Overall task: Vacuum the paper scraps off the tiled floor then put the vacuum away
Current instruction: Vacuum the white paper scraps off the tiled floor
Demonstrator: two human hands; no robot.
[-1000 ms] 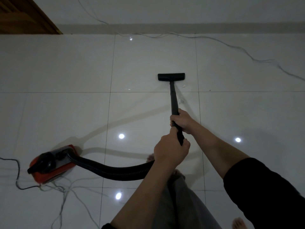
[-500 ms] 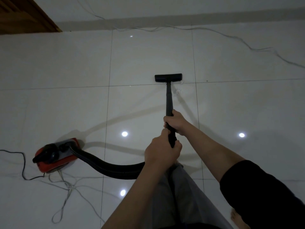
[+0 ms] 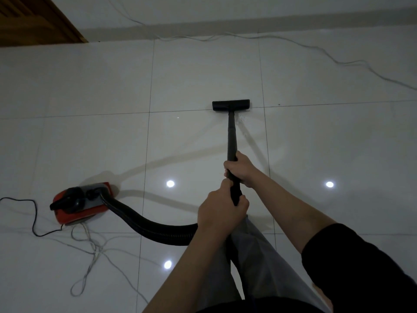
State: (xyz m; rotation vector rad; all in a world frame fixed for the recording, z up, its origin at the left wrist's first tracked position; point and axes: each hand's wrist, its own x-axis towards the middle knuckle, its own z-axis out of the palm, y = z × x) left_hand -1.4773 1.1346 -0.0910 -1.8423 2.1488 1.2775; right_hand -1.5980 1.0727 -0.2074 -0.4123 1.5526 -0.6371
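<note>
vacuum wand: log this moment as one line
both hands grip wand | left hand lower | right hand upper | nozzle on tile | scraps beside nozzle

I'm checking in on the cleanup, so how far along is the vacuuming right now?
Mid-job. Most of the tiled floor in view shows no scraps. In hand: both hands, left and right, grip the wand, with the floor head flat on the tiles. Left: a pale fleck just behind the head, then putting away the red vacuum, its hose still attached.
</note>
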